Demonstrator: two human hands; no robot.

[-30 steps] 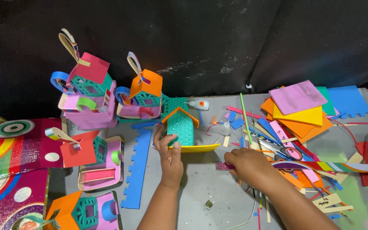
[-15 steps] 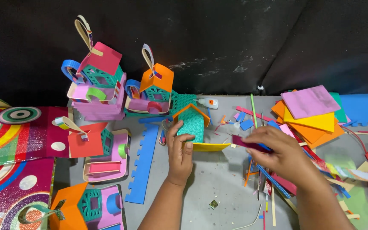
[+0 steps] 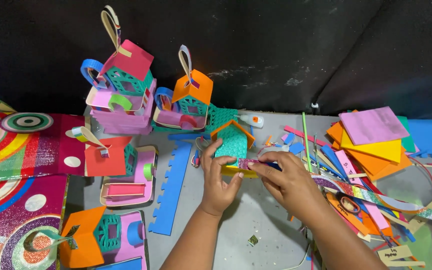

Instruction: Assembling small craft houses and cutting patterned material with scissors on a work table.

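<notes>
A small teal glitter house with an orange roof stands on a yellow base on the grey table. My left hand steadies it from the left side, fingers against the wall and base. My right hand pinches a short glittery pink strip and presses it along the front bottom edge of the house. A long rainbow glitter strip trails off to the right under my right wrist.
Finished foam houses stand behind: pink-roofed, orange-roofed; others lie at left and bottom left. A blue toothed foam strip lies beside my left arm. Foam sheets and scraps pile at right; glitter paper at left.
My right hand has come in from the scrap pile on the right, carrying the strip to the front of the house. My left hand stayed on the house.
</notes>
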